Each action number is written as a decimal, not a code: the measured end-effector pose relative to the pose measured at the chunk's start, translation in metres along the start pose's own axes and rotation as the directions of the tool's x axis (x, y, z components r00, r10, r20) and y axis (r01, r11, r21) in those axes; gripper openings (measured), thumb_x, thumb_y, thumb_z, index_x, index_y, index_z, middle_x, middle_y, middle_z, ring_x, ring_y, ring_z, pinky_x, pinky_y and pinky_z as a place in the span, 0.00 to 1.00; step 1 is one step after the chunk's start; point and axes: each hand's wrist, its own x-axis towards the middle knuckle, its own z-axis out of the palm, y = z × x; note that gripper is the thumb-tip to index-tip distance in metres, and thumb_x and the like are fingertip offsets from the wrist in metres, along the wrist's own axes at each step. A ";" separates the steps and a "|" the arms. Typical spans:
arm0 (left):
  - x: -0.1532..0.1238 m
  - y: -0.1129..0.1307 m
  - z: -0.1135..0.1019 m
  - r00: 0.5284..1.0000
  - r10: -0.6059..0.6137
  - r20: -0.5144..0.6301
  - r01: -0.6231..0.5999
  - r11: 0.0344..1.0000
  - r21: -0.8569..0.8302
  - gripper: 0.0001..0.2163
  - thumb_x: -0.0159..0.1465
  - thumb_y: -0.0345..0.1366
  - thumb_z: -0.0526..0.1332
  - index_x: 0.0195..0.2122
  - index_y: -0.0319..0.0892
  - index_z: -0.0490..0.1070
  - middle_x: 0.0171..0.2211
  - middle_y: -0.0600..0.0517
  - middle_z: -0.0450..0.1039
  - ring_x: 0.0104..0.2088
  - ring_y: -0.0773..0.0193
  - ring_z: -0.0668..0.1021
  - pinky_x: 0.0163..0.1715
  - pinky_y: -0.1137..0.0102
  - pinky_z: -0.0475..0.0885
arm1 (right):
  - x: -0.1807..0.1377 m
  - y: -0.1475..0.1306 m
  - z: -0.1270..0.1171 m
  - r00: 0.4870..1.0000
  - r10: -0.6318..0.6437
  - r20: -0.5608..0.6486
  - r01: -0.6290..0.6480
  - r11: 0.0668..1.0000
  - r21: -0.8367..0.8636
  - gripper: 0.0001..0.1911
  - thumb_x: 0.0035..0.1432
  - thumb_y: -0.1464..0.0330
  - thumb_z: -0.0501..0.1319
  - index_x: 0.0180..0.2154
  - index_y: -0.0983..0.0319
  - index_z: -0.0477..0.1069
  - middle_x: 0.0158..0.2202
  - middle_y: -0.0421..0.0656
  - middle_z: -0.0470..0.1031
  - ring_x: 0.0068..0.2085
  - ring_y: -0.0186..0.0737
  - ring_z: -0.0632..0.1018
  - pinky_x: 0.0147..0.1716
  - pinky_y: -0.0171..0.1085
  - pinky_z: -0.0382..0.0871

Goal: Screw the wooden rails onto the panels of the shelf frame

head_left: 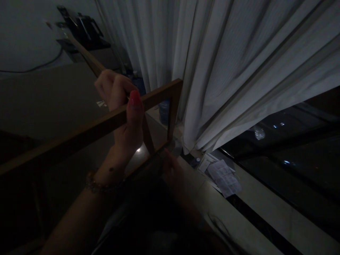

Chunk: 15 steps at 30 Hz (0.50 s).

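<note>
"What is the left hand [127,115] doing?"
"Grasping a brown, square-edged wooden frame [79,136], its thumb with a red nail laid over the upper bar and its fingers curled behind. A beaded bracelet [91,184] circles that wrist."

"And the right hand [174,173]?"
"Beside the frame's lower bar, fingertips close to the wood. It's too dim there; I can't tell whether it grips or merely touches."

"Where does the frame sit?"
"Tilted in front of the person, one corner standing before the long, pale, pleated fabric curtain [209,67]. Through its opening shows a translucent blue plastic bottle [164,113]."

"Anything farther off?"
"At the upper left, a black, lidded kettle [89,28] on a dark surface [102,45]. To the right, a creased, printed paper sheet [224,179] lies near the dark window glass [287,152]."
</note>
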 end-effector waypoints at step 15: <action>0.000 0.001 0.001 1.000 -0.012 -0.024 0.012 1.000 0.020 0.23 0.66 0.60 0.44 0.28 0.48 0.61 0.33 0.50 0.58 0.42 0.53 0.66 0.50 0.54 0.60 | -0.003 0.035 -0.012 0.966 -0.202 0.161 0.204 0.979 0.006 0.15 0.60 0.67 0.64 0.50 0.56 0.73 0.41 0.44 0.80 0.40 0.40 0.81 0.40 0.39 0.77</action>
